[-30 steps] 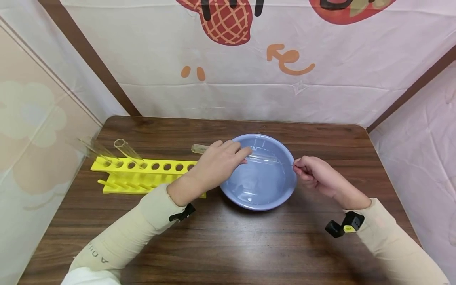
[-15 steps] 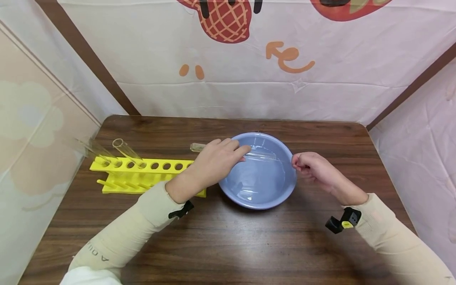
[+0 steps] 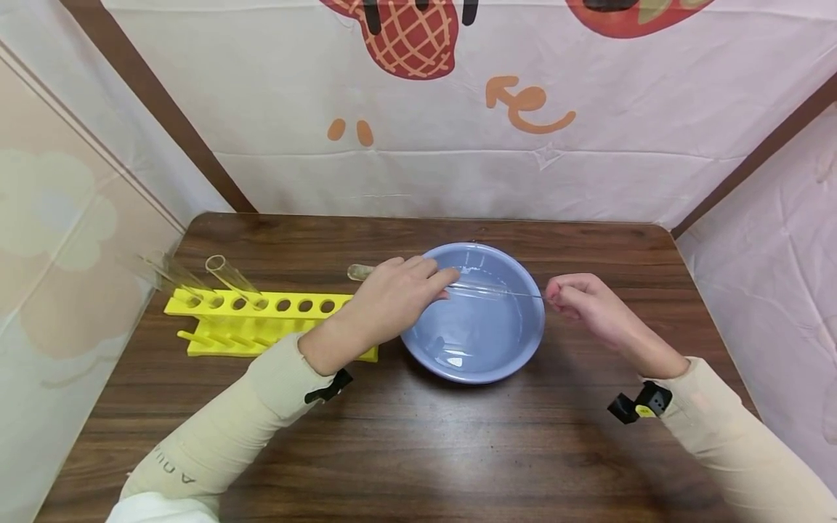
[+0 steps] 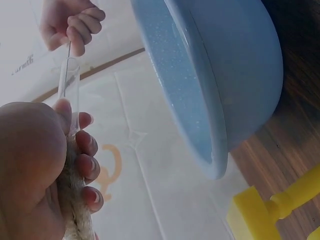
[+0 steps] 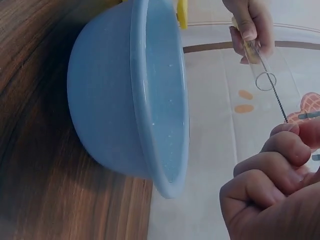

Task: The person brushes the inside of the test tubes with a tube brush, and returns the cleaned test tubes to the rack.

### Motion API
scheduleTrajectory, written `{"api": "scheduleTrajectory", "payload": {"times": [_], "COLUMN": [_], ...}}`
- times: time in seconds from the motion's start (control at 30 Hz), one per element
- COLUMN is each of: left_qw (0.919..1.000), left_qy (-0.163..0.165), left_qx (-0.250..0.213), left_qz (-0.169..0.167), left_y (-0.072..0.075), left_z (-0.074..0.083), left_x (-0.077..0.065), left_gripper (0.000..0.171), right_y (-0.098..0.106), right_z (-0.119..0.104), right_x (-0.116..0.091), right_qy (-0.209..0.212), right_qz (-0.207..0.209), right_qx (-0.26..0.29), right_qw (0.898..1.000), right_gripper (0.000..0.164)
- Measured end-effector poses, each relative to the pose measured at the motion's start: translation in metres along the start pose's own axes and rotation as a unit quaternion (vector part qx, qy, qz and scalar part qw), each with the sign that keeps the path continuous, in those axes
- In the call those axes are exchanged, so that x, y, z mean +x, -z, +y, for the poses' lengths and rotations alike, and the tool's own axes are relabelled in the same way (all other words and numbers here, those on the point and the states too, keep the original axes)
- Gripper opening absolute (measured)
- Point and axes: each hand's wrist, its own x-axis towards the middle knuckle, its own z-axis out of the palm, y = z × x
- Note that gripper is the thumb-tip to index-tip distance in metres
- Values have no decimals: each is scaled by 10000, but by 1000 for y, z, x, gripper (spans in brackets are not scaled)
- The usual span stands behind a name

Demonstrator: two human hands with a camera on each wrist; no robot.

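1. The table (image 3: 458,457), dark wood-grained, carries the basin and the rack.
2. The basin (image 5: 105,95) is round, blue and glossy; clear liquid with small bubbles lies in it.
3. The rack (image 3: 281,327) is yellow, with a row of round holes; other glass tubes (image 3: 237,282) lean in its left end.
4. The test tube (image 4: 74,95) is clear, slim glass, held in the air over the basin; its long axis runs left to right, nearly level in the head view; the open mouth faces the right hand, the rounded end sticks out past the left hand towards the rack side.
5. The brush lies along that axis, pale bristles (image 4: 76,212) inside the tube, twisted metal wire (image 5: 279,103) leaving the mouth.
6. The left hand (image 3: 402,294) is closed around the tube, thumb opposite the fingers; the right hand (image 3: 584,306), fingers curled in, pinches the wire beside the basin's right rim.
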Motion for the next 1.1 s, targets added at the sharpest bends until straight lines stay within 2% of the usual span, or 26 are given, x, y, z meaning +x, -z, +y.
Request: {"api": "scheduleTrajectory", "payload": {"times": [0.1, 0.2, 0.3, 0.4, 0.47, 0.53, 0.6, 0.67, 0.77, 0.83, 0.87, 0.93, 1.0, 1.1], "left_qw": [10000, 9999, 9998, 9998, 9998, 9998, 9998, 9998, 9998, 9998, 9998, 9998, 9998, 9998], "left_qy": [15, 93, 164, 184, 181, 173, 162, 157, 128, 83, 52, -1, -26, -25], "left_qx": [47, 73, 62, 1, -20, -37, -55, -83, -128, -121, -120, -114, -113, -145], "left_qz": [26, -23, -71, -80, -74, -53, -42, -20, 44, 98, 122, 156, 155, 124], "left_y": [1, 2, 2, 3, 4, 5, 5, 6, 7, 7, 7, 7, 6, 7], "left_z": [-2, -5, -8, -9, -9, -9, -10, -10, -12, -13, -13, -14, -14, -14], "left_x": [-2, -4, -6, -7, -8, -9, -9, -10, -11, -12, -13, -13, -13, -13], "left_gripper": [29, 28, 27, 27, 27, 26, 26, 26, 27, 27, 28, 28, 28, 27], "right_y": [5, 12, 18, 23, 28, 32, 36, 38, 36, 34, 33, 32, 32, 36], "right_z": [2, 7, 12, 19, 23, 26, 27, 25, 21, 18, 17, 17, 18, 23], "right_x": [-2, -6, -9, -12, -14, -16, -17, -18, -18, -19, -19, -20, -21, -23], "right_qy": [390, 906, 1385, 1898, 2294, 2725, 3210, 3697, 4395, 4777, 4943, 5186, 5334, 5460], "right_qz": [120, 401, 663, 887, 1050, 1247, 1445, 1703, 2214, 2521, 2637, 2770, 2826, 2894], "right_qx": [-502, -1215, -1831, -2348, -2643, -2981, -3386, -3828, -4275, -4405, -4419, -4450, -4517, -4601], "right_qw": [9979, 9876, 9710, 9492, 9309, 9063, 8726, 8293, 7583, 7171, 7006, 6755, 6569, 6375], "right_gripper": [24, 25, 30, 34, 33, 27, 19, 16, 23, 26, 26, 25, 25, 26]}}
